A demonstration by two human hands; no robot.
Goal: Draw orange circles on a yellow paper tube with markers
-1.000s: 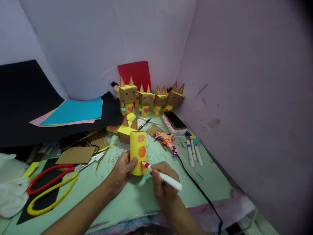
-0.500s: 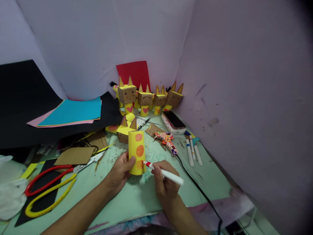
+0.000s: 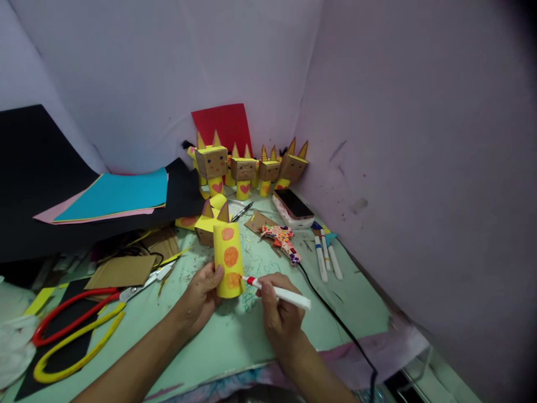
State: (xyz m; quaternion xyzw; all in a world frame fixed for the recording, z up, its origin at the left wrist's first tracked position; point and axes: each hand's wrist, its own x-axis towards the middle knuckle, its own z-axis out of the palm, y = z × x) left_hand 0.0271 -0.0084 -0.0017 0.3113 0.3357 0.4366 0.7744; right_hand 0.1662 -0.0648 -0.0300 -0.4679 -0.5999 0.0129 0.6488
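Observation:
My left hand (image 3: 202, 294) is wrapped round the lower left side of a yellow paper tube (image 3: 222, 240), which stands nearly upright with orange spots down its front. Pinched in my right hand (image 3: 283, 308) is a white marker (image 3: 289, 296) with a red collar. Its tip touches the right edge of the lowest spot. Behind the tube sits a brown box head (image 3: 205, 230) with a yellow top and two pointed ears; the tube hides part of it.
Several finished tube figures (image 3: 243, 168) line the back. To the right lie a patterned glue gun (image 3: 282, 239) with a black cord, a phone (image 3: 293, 203) and loose markers (image 3: 321, 260). Large scissors (image 3: 79, 330), cardboard (image 3: 121, 272) and coloured sheets (image 3: 113, 195) are on the left.
The whole view has shifted, so everything appears slightly farther left. Both hands keep their holds, and the marker tip stays at the lowest spot, whose orange looks a little fuller.

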